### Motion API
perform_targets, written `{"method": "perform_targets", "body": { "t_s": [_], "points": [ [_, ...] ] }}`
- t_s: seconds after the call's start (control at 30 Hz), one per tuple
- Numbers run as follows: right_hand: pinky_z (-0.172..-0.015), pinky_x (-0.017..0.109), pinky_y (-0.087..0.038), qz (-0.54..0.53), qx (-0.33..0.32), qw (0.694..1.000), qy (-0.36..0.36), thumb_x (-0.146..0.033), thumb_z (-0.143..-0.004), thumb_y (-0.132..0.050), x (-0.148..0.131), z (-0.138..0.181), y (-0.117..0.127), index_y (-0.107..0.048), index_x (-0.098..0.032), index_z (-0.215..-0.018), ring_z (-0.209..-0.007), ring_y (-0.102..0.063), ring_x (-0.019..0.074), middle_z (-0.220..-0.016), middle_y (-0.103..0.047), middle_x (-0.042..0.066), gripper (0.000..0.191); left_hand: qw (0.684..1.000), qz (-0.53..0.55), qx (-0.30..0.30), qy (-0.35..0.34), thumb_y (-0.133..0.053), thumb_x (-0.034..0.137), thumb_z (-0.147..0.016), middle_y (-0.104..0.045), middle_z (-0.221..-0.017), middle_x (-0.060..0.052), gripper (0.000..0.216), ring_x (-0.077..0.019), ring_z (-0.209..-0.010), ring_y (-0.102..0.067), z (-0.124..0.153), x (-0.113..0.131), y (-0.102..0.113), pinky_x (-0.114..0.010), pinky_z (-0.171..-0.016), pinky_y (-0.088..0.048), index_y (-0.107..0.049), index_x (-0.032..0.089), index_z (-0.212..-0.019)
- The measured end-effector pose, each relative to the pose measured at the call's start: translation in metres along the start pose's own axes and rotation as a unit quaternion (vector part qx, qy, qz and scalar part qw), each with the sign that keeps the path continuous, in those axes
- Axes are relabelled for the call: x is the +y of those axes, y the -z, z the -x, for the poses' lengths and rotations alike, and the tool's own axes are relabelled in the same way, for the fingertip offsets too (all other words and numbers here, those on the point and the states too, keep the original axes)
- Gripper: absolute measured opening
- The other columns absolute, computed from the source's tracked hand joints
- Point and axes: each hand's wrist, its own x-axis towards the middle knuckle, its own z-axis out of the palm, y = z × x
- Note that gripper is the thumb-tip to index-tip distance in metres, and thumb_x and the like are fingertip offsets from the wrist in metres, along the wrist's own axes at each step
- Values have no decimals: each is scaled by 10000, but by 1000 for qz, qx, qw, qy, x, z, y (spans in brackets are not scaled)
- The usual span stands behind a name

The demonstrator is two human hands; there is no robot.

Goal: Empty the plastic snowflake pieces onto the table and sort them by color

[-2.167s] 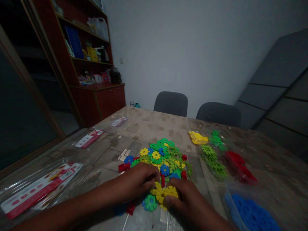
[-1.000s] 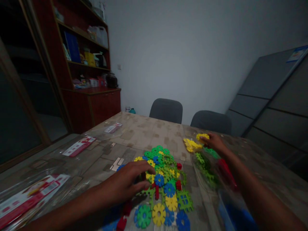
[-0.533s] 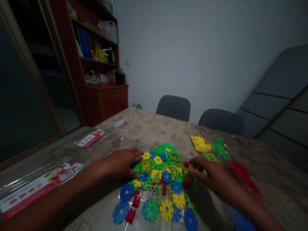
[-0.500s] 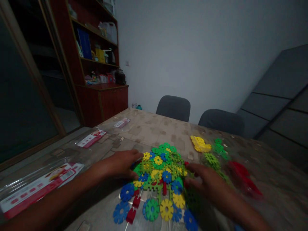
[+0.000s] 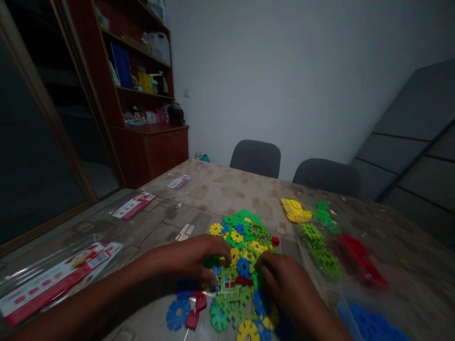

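A heap of plastic interlocking pieces lies before me, with green discs [image 5: 245, 219], yellow discs [image 5: 216, 229], blue discs [image 5: 178, 313] and olive-green square lattice pieces [image 5: 228, 284] mixed together. My left hand [image 5: 204, 255] reaches over the heap's left side, thumb apart from bent fingers, the fingertips touching pieces. On the opposite side my right hand [image 5: 280, 272] has its fingers curved down against the pile, thumb slightly apart. Between the hands lie a blue disc [image 5: 243, 267] and a red piece [image 5: 244, 281]. Pieces beneath both palms are hidden.
Clear bags and trays on the right hold yellow pieces [image 5: 296, 210], lattice pieces [image 5: 314, 237], red pieces [image 5: 362, 260] and blue pieces [image 5: 373, 324]. Packaging with printed cards [image 5: 64, 279] lies left. Two grey chairs [image 5: 256, 157] stand behind the table.
Both hands have moved inward over the heap from its sides. Pieces in the middle and front have shifted, and the red pieces at the front left now sit closer together.
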Motion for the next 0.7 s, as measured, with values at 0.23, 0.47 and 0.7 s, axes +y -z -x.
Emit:
{"method": "perform_targets", "body": {
  "t_s": [0.23,0.47,0.7],
  "points": [
    [-937,388,-454,50,72,994,-57,-347,-1002,-499,-26,-86,17,-621,-177,-1235,-1201,-566,284,-1270,-641,142,313,994,-67,-10,89,-807,179,-765,-674,-1236,-70,480,-279,-1141,-612,11,4,17,-374,-1003,-438,-679,248,-1222],
    [-944,504,-516,79,19,994,-76,-401,-968,-612,-28,-134,-4,-591,-200,-1278,-1134,-610,267,-1326,-593,95,370,982,-148,-46,110,-815,83,-695,-615,-1347,-54,648,-302,-1218,-580,8,0,9,-397,-1006,-457,-651,319,-1275],
    [-993,426,-431,66,-66,991,95,-238,-902,-647,-33,-94,-8,-664,-168,-1185,-1161,-569,272,-1234,-647,112,292,984,-141,-36,107,-817,38,-682,-651,-1287,-57,601,-279,-1163,-611,10,-6,10,-362,-1018,-441,-667,270,-1215]
  ]
}}
